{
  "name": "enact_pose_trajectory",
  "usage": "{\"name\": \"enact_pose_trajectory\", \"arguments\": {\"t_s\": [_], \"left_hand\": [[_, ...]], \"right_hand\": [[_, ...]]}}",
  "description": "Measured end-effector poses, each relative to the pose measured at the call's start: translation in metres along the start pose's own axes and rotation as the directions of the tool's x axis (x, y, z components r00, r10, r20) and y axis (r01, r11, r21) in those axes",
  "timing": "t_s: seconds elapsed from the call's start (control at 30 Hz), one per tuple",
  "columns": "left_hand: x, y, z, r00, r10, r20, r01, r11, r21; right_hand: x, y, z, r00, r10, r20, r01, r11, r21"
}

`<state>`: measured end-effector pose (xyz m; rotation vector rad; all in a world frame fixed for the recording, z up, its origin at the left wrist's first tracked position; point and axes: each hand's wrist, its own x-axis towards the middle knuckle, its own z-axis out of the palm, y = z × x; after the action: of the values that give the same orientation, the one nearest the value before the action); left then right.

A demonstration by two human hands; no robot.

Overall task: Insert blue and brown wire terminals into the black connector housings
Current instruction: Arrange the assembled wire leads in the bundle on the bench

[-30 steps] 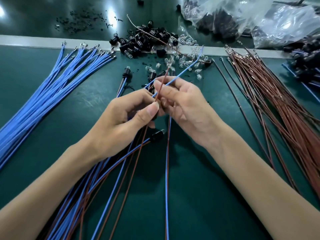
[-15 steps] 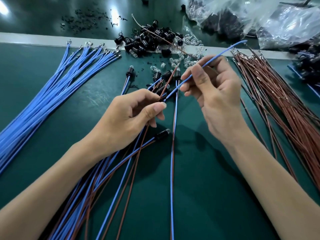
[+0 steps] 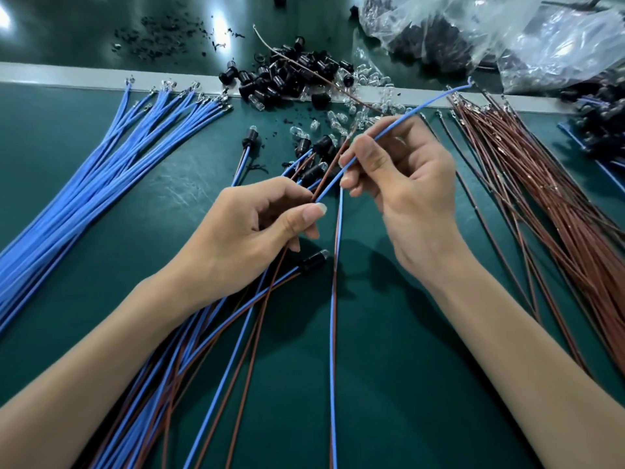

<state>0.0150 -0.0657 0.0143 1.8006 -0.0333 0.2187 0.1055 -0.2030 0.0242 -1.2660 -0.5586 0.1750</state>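
Left hand (image 3: 257, 228) and right hand (image 3: 409, 194), both pinched on one blue wire (image 3: 421, 104) — slim, gently bowed; far end free

Bare counter (image 3: 162, 211) is seen below and left of the black housing pile (image 3: 287, 79). Left of the pile the way is blocked by blue wires (image 3: 84, 198); right of it, by brown wires (image 3: 541, 204) and plastic bags (image 3: 507, 35). Clear bulbs (image 3: 338, 120) are scattered just below it.

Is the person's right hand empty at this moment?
No: the fingers of the right hand pinch a blue wire, which the left hand also grips lower down.
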Motion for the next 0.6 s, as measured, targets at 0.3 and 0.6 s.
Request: {"name": "enact_pose_trajectory", "arguments": {"t_s": [0.3, 0.6], "left_hand": [[-0.0002, 0.0022, 0.0002, 1.0, -0.009, -0.01, 0.009, 1.0, 0.028], [-0.0008, 0.002, -0.0009, 1.0, -0.019, -0.005, 0.02, 0.999, 0.037]], "right_hand": [[-0.0007, 0.0012, 0.0021, 0.997, 0.076, 0.001, -0.076, 0.995, 0.062], [-0.0033, 0.0069, 0.0064, 0.994, 0.101, -0.046, -0.099, 0.994, 0.045]]}}
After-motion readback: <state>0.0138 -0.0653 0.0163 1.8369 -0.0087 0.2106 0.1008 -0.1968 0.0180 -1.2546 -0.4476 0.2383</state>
